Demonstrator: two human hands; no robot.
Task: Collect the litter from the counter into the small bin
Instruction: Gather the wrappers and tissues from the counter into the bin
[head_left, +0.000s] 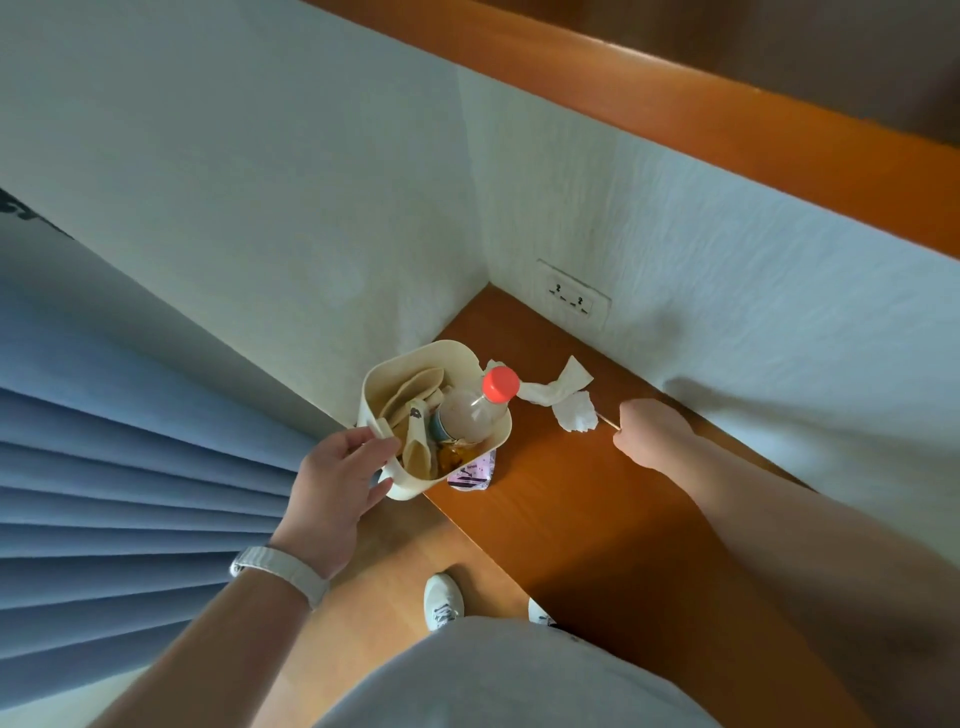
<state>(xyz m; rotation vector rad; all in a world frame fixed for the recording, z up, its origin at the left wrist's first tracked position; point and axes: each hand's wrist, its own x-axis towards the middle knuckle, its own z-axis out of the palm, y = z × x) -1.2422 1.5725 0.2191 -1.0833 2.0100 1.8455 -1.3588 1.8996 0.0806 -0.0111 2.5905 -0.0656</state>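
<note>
A small cream bin (415, 358) sits at the counter's left edge, held at its near rim by my left hand (337, 478). Inside it are a plastic bottle with a red cap (500, 384), flat beige pieces and a yellowish wrapper. White crumpled tissues (563, 397) lie on the wooden counter (597, 519) just right of the bin. My right hand (649, 431) rests on the counter beside the tissues, fingers closed on a thin wooden stick (608, 420). A pink-and-black wrapper (475, 473) lies on the counter, partly under the bin's near side.
White walls meet in a corner behind the bin, with a double power socket (571, 299) low on the right wall. Blue pleated curtain (104, 493) hangs at the left. My white shoes (442, 600) stand on the wooden floor below the counter edge.
</note>
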